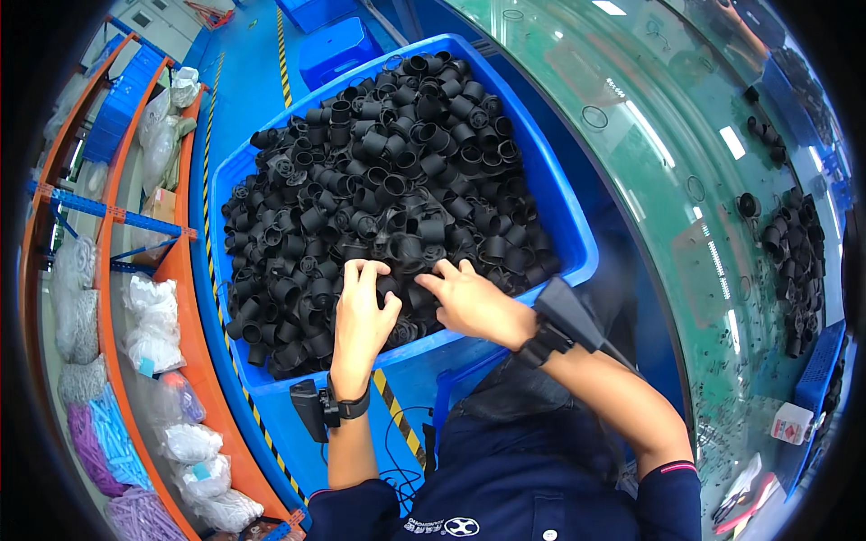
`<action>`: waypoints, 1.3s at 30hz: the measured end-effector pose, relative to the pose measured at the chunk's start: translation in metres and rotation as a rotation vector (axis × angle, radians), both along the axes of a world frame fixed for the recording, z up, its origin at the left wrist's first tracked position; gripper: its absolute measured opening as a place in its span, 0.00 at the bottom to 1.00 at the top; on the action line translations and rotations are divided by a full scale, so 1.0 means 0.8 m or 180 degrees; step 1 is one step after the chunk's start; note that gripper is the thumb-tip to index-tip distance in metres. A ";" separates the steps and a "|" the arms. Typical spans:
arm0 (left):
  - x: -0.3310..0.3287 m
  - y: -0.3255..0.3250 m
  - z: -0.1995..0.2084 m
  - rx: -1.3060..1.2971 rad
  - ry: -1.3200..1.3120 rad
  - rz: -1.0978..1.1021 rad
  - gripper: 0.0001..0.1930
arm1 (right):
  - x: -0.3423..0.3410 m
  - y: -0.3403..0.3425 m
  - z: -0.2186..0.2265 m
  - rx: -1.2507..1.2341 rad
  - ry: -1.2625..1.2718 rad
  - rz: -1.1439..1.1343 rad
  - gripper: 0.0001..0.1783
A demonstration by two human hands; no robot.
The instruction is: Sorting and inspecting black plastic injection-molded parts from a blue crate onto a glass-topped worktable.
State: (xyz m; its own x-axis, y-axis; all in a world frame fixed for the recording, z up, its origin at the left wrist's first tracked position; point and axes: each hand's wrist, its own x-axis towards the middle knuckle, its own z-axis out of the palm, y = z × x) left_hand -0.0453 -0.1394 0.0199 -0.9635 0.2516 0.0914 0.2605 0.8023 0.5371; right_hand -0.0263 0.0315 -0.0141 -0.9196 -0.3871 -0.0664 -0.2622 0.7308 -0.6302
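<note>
A large blue bin point(577, 243) is heaped with short black plastic tubes point(388, 185), hollow and open at the ends. Both hands reach into the near part of the heap. My left hand point(361, 316) is bent at the fingers, its thumb apart from them, with fingertips at the tubes. My right hand point(475, 302) points leftward, fingers apart, its tips just above the pieces. Between the two sets of fingertips a black piece point(406, 251) looks smeared by motion. I see nothing clearly gripped in either hand. A black strapped device sits on each wrist.
At the right stands a green-topped table point(649, 194) with more black parts point(794, 261), a white bottle point(791, 422) and a blue basket point(819, 370). Orange-framed shelving point(185, 316) with bagged goods lines the left. Beyond the bin is a blue tub point(338, 51).
</note>
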 end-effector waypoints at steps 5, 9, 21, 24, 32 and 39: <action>-0.004 -0.011 0.013 0.0480 -0.0180 -0.0176 0.09 | -0.017 -0.012 0.011 -0.0007 -0.1306 -0.0030 0.34; -0.006 -0.013 0.020 0.0887 -0.1187 0.0006 0.09 | -0.022 -0.005 0.001 -0.0295 -0.1516 0.0103 0.38; -0.008 -0.001 -0.023 -0.0856 -0.0099 -0.0047 0.21 | -0.027 -0.017 0.000 -0.0197 -0.1304 0.0326 0.35; -0.013 0.003 -0.014 -0.0614 -0.0442 -0.0032 0.19 | -0.024 -0.020 -0.006 -0.0163 -0.1296 0.0132 0.35; -0.016 0.001 -0.025 -0.1093 0.0051 -0.0113 0.17 | -0.026 -0.028 -0.022 0.0093 -0.0869 0.0117 0.34; -0.029 -0.029 0.006 0.0719 -0.0366 -0.0025 0.11 | -0.034 0.029 0.008 -0.1597 -0.0365 -0.0712 0.20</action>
State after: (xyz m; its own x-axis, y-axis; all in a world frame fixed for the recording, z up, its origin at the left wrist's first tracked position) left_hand -0.0685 -0.1625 0.0244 -0.9689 0.2448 0.0360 0.1931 0.6568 0.7289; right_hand -0.0536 0.0544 -0.0080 -0.9807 -0.1934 -0.0287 -0.0445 0.3640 -0.9303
